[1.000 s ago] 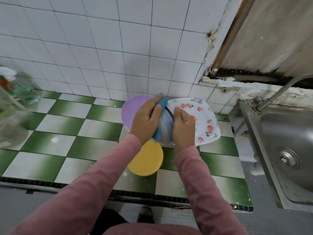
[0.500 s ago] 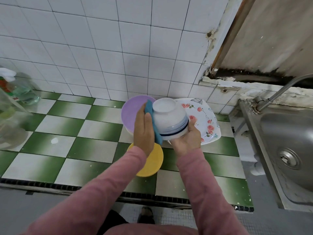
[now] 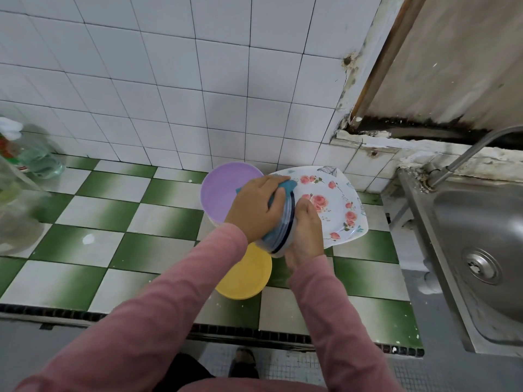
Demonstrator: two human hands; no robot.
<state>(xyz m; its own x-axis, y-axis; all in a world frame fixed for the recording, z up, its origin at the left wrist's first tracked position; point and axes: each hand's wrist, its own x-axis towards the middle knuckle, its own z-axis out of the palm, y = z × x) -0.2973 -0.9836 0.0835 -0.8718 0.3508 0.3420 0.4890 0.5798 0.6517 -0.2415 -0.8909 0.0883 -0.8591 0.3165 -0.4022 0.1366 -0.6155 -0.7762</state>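
A white bowl with blue rings [image 3: 283, 236] is held above the green-and-white tiled counter [image 3: 119, 210]. My right hand [image 3: 307, 230] grips the bowl from its right side. My left hand [image 3: 259, 207] holds a blue cloth [image 3: 285, 188] pressed over the bowl's left and upper side, so most of the bowl is hidden between the two hands. Beneath and behind them sit a purple bowl [image 3: 223, 190], a yellow bowl [image 3: 249, 275] and a white plate with pink roses [image 3: 336, 205].
A steel sink [image 3: 481, 250] with a tap [image 3: 469, 154] stands at the right. Clear plastic bottles [image 3: 31, 154] stand at the far left of the counter. A white tiled wall rises behind. The counter's front edge runs along the bottom, with floor and a foot below.
Half a second ago the bowl's base faced up with the cloth at its left side. Now my left hand with the cloth has moved over the bowl, which is turned on edge.
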